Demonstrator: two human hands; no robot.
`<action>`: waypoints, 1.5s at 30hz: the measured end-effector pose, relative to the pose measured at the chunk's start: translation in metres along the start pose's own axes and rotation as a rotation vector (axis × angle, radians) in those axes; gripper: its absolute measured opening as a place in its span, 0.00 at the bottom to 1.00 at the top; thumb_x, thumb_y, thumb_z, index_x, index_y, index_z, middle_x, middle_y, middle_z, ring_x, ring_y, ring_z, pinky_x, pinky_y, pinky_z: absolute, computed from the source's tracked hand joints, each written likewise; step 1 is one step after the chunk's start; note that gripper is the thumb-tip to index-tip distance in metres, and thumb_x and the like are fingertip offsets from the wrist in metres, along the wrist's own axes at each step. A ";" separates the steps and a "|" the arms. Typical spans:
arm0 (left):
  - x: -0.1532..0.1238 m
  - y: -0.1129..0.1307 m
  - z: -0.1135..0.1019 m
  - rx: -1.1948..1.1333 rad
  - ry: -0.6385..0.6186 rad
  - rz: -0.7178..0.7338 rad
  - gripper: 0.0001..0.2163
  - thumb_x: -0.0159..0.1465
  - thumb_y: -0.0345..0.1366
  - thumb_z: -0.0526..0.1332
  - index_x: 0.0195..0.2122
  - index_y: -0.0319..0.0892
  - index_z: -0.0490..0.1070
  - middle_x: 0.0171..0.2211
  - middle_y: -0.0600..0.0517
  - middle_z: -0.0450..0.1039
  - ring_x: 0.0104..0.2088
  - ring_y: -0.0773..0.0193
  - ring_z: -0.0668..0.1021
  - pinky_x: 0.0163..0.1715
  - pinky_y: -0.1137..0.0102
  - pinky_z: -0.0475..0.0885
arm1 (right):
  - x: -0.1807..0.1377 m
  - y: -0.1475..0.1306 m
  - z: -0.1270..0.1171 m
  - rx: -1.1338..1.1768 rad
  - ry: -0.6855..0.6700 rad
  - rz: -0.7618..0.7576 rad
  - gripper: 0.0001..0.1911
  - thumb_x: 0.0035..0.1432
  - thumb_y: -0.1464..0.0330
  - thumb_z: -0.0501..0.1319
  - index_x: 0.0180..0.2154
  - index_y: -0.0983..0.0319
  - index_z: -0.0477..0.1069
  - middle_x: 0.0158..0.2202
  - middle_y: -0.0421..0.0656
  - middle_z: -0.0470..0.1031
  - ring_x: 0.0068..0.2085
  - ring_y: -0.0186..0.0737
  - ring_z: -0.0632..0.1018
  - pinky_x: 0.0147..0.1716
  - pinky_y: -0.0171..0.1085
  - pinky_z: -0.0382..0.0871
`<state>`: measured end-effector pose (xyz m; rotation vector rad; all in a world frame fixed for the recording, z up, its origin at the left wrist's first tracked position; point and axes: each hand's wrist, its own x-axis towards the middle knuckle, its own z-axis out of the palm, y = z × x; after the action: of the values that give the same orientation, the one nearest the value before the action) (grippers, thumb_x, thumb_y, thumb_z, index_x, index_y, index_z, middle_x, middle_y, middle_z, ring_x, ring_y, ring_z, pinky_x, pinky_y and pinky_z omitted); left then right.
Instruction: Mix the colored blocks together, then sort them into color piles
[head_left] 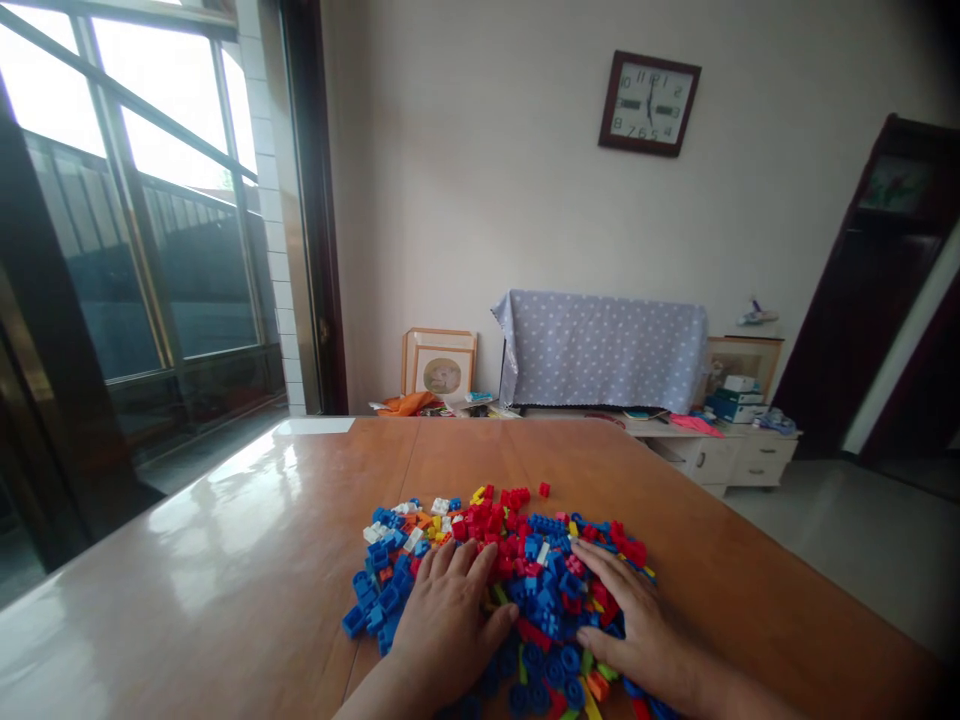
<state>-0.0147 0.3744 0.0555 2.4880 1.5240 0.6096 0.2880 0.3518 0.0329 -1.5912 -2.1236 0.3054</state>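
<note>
A spread-out heap of plastic building bricks (551, 590) lies on the wooden table, mostly blue and red, with some white, yellow, orange and green pieces. My left hand (448, 622) rests palm down on the left part of the heap, its fingers spread and pointing away from me. On the right side my right hand (634, 622) lies against the bricks, thumb and fingers apart. Neither hand is closed around a piece. Several round blue wheel-like pieces (553, 668) are between my wrists, near the front. The bricks under both palms are hidden.
The brown wooden table (255, 580) reaches forward, with a white sheet (315, 426) at its far left corner. Beyond it stands a low white cabinet (739, 458) with a cloth-covered object (604, 350). A glass door (150, 200) is on the left.
</note>
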 end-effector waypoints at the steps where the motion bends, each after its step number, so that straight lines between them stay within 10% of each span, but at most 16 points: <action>1: -0.001 0.001 -0.001 -0.015 -0.006 0.005 0.30 0.66 0.58 0.54 0.68 0.57 0.60 0.64 0.49 0.66 0.65 0.40 0.63 0.65 0.45 0.54 | 0.007 -0.001 0.003 0.000 0.017 -0.011 0.42 0.55 0.56 0.65 0.69 0.55 0.57 0.71 0.47 0.57 0.70 0.52 0.60 0.68 0.51 0.54; 16: 0.000 -0.003 0.003 -0.217 0.025 0.005 0.36 0.61 0.48 0.65 0.70 0.53 0.57 0.66 0.44 0.61 0.63 0.42 0.66 0.62 0.49 0.60 | 0.114 -0.046 0.037 0.375 0.031 -0.085 0.33 0.55 0.64 0.65 0.62 0.58 0.67 0.62 0.47 0.72 0.62 0.49 0.72 0.63 0.51 0.64; 25: 0.011 -0.021 -0.018 -0.430 0.419 0.007 0.12 0.64 0.33 0.57 0.47 0.48 0.75 0.53 0.46 0.72 0.57 0.54 0.72 0.58 0.58 0.67 | 0.134 -0.088 0.044 0.461 -0.021 -0.173 0.33 0.59 0.58 0.64 0.64 0.57 0.63 0.64 0.48 0.69 0.64 0.49 0.69 0.64 0.53 0.62; 31: 0.020 -0.077 -0.035 -0.403 0.603 -0.370 0.16 0.68 0.43 0.52 0.48 0.42 0.74 0.48 0.44 0.75 0.51 0.54 0.76 0.54 0.59 0.70 | 0.113 -0.124 0.030 0.271 -0.060 -0.273 0.35 0.62 0.57 0.60 0.68 0.56 0.58 0.68 0.48 0.63 0.68 0.50 0.63 0.66 0.53 0.57; 39: 0.020 -0.119 -0.015 -0.065 0.354 -0.559 0.24 0.70 0.48 0.49 0.61 0.40 0.66 0.63 0.35 0.65 0.64 0.43 0.66 0.62 0.47 0.58 | 0.058 -0.179 0.040 -0.046 -0.275 -0.587 0.35 0.60 0.43 0.57 0.64 0.50 0.65 0.66 0.46 0.66 0.69 0.60 0.57 0.68 0.66 0.32; 45: 0.020 -0.116 -0.010 -0.108 0.222 -0.325 0.17 0.68 0.46 0.53 0.52 0.50 0.75 0.56 0.44 0.74 0.58 0.50 0.73 0.58 0.59 0.64 | 0.058 -0.174 0.050 -0.161 -0.210 -0.546 0.26 0.61 0.50 0.60 0.57 0.54 0.71 0.59 0.47 0.73 0.66 0.60 0.62 0.67 0.65 0.27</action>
<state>-0.1057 0.4458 0.0304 2.0855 1.8666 0.9041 0.1045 0.3584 0.0798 -1.0248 -2.6973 0.1229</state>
